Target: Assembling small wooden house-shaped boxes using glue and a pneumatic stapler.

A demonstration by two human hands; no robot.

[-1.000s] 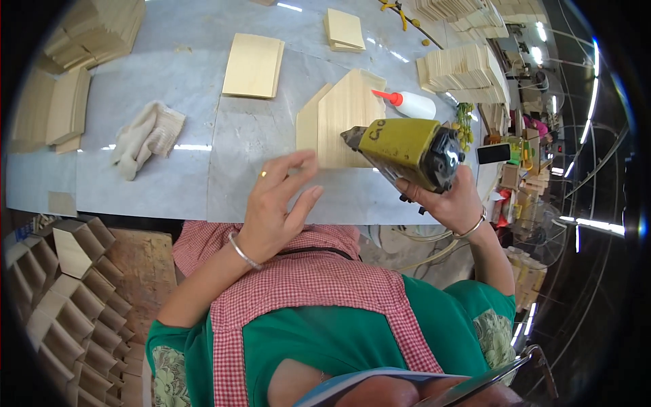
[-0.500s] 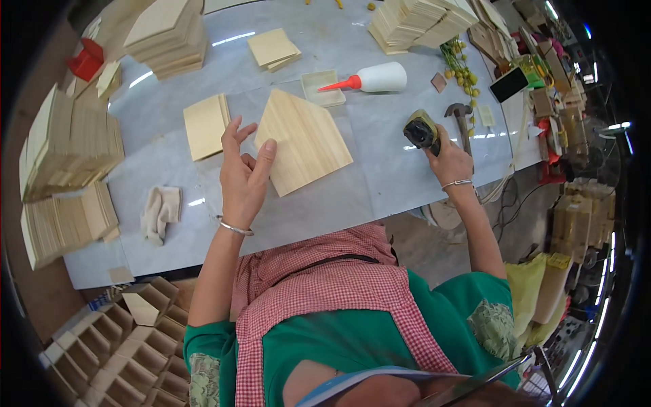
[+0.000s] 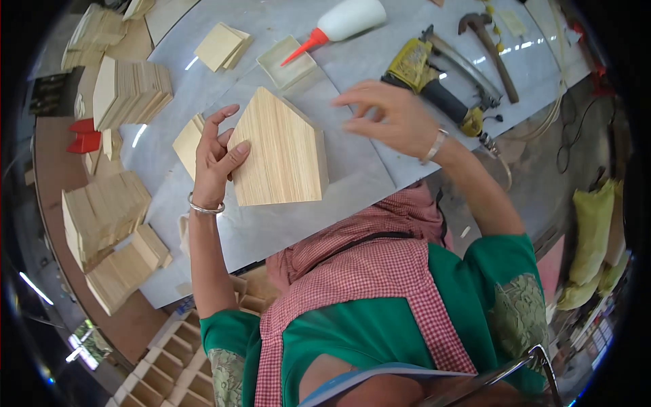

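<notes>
A pale wooden house-shaped box (image 3: 278, 152) with a pointed top stands on the table in front of me. My left hand (image 3: 218, 152) grips its left edge, the thumb lying on the front panel and the index finger raised. To the right of the box, my right hand (image 3: 393, 119) hovers with bent fingers apart and nothing in them. Just beyond that hand lies a yellow and black nail gun (image 3: 434, 81) with a hose at its end. Behind the left hand, thin wooden boards (image 3: 186, 146) are partly hidden.
A white glue bottle (image 3: 349, 20) with a red nozzle lies across a shallow tray (image 3: 291, 80). Square wooden pieces (image 3: 220, 46) rest beside it. A hammer (image 3: 491, 54) lies at the far right. Stacks of wooden panels (image 3: 132, 91) line the left, with wooden compartments (image 3: 159, 373) below.
My right hand has let go of the nail gun, which now lies on the table, and has moved left toward the box. The box has turned slightly, showing its right side. My view has shifted.
</notes>
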